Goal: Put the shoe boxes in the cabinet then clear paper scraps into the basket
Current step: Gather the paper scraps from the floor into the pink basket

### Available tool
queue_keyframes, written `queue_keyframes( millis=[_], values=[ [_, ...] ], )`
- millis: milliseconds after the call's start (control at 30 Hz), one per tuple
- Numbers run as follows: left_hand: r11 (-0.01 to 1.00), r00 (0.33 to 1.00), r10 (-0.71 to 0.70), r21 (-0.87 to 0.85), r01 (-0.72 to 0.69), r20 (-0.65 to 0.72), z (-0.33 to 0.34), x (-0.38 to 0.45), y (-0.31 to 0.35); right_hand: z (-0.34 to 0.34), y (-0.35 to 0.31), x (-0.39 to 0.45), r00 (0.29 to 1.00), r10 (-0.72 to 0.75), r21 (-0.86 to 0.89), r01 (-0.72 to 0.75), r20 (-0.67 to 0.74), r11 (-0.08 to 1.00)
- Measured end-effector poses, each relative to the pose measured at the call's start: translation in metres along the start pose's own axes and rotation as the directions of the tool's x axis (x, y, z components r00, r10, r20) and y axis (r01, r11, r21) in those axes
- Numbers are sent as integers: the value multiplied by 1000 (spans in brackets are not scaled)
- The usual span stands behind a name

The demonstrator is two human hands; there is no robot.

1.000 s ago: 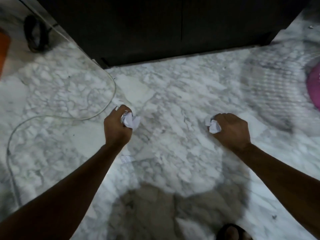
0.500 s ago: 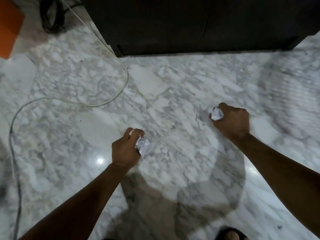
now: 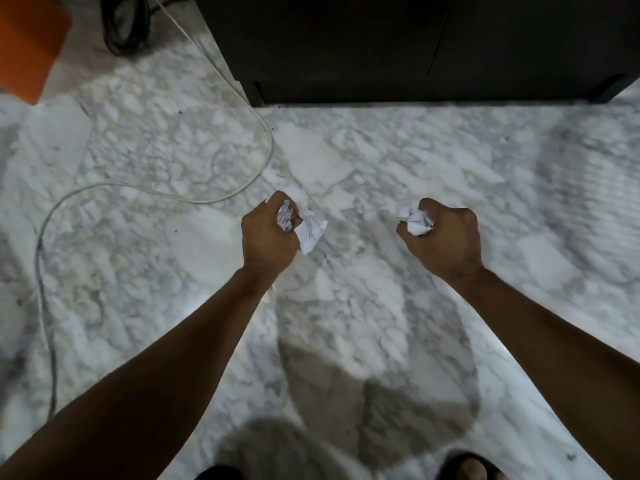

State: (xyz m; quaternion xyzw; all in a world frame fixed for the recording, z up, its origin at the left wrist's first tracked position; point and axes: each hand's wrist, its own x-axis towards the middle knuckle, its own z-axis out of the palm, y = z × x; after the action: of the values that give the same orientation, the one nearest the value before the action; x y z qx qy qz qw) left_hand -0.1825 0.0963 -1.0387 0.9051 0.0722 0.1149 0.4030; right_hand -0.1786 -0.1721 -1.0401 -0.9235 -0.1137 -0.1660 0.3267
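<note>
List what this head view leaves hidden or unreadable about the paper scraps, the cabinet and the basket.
- Basket: not in the head view at all, so where it stands cannot be told.
- Cabinet: cut off by the top edge; its inside and any shoe boxes are hidden behind dark doors.
- Paper scraps in the left hand and right hand: curled fingers hide most of them; the count is unclear and the printing too small to read.

Both forearms are bare, without sleeves, and a dark sandal (image 3: 464,467) covers one foot.
</note>
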Motion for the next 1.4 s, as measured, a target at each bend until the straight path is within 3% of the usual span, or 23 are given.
queue_keyframes(
  millis=[333,500,600,700,867,1000,1100,1233,1300,1400],
  values=[
    [991,998,66,-118,-65,-3,13,20,58,-13,-7,-19,980,190,101,-196,63,975],
    [989,996,91,-117,-92,-9,25,24,84,-23,-8,-25,975,218,103,-221,41,970],
    [989,993,117,-96,-115,15,29,27,94,-26,-14,-34,948,231,141,-265,217,954],
    [987,991,128,-98,-124,30,28,31,101,-8,-32,-38,908,123,127,-188,402,974],
    [989,991,134,-66,-132,26,23,34,103,44,-43,-35,795,52,-167,63,605,984],
    [992,993,111,-68,-109,26,20,33,101,46,-40,-44,882,3,-190,98,471,977],
    [991,992,107,-86,-101,69,24,31,110,22,-37,-49,945,117,-96,-92,304,991],
    [981,979,154,-139,-136,130,33,34,146,-38,-28,-42,930,312,18,-321,193,947],
    [967,968,207,-182,-180,143,39,37,176,-82,-25,-31,923,371,78,-380,105,922],
    [931,943,299,-264,-253,147,49,44,229,-151,-20,-13,910,391,113,-378,-139,919]
  ],
)
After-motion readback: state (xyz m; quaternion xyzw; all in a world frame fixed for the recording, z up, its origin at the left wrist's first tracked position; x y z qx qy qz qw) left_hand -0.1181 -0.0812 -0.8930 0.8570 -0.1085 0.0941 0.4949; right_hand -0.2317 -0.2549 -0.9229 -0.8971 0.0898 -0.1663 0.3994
